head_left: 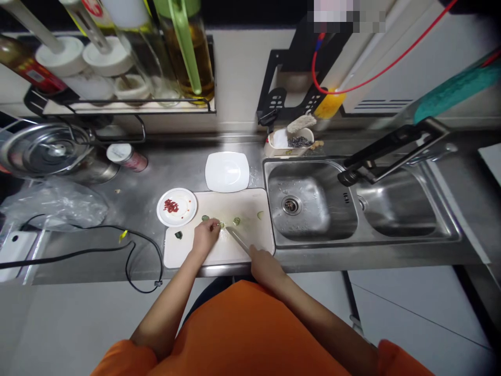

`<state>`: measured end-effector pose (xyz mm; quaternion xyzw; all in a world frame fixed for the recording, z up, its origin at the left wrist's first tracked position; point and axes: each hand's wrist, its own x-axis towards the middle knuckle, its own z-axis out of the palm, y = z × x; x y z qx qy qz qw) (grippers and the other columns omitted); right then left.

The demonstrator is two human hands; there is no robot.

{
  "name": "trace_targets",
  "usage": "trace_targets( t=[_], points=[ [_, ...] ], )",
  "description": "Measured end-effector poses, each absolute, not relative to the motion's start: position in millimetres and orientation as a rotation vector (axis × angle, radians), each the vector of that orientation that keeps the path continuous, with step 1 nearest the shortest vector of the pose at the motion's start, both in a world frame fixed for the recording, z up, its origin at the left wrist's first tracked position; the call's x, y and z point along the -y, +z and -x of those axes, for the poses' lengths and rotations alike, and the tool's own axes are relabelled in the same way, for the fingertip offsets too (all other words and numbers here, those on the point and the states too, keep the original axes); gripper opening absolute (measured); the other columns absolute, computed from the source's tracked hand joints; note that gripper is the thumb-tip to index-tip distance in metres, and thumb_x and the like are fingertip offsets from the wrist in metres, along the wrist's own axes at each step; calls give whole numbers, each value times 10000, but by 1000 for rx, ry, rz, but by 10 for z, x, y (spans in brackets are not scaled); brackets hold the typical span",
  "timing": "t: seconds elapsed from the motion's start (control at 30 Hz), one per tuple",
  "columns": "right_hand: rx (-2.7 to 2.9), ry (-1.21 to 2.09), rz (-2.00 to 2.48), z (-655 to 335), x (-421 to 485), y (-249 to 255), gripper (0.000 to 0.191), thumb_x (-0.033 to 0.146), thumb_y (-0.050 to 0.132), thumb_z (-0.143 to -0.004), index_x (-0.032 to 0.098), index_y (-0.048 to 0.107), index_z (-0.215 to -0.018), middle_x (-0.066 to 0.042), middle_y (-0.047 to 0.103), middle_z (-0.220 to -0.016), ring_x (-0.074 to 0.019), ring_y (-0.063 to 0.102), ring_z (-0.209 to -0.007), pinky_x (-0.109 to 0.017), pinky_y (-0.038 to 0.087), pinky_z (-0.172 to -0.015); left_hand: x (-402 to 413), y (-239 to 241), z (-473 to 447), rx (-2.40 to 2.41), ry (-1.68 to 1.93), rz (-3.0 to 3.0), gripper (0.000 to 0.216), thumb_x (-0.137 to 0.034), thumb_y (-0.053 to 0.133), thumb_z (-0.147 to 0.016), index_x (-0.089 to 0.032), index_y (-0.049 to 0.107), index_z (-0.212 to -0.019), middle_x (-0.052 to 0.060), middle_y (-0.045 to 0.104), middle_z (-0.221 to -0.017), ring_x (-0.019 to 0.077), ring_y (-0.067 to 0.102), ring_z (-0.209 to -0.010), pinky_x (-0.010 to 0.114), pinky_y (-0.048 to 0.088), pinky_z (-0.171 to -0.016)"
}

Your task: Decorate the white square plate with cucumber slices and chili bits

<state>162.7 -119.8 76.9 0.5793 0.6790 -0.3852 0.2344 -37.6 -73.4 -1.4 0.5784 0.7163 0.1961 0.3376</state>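
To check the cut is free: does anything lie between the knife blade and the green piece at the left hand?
Nothing visible does. The knife in the right hand points across bare cutting board to the green piece held by the left hand.

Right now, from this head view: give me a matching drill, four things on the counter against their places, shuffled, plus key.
1 round plate
2 square plate
3 knife
4 steel pot

a in the right hand, blade over the cutting board
b far left of the counter
c holding red bits, at the board's far left corner
d behind the board, beside the sink

Pairs: 1-c, 2-d, 3-a, 4-b
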Motion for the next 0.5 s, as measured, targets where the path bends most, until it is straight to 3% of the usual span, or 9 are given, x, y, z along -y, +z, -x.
trace_targets(
  t=[0.5],
  points=[
    [-1901, -1032, -1597, -1407, 1114, 820, 296, 36, 357, -848, 123, 441, -1118, -149, 635, -934, -233, 606, -947, -275, 416, -715, 854, -132, 341, -1891, 591, -1627, 165, -205, 546, -768, -193, 675, -870, 37, 680, -838, 169, 595, -809, 272, 448, -768]
  ],
)
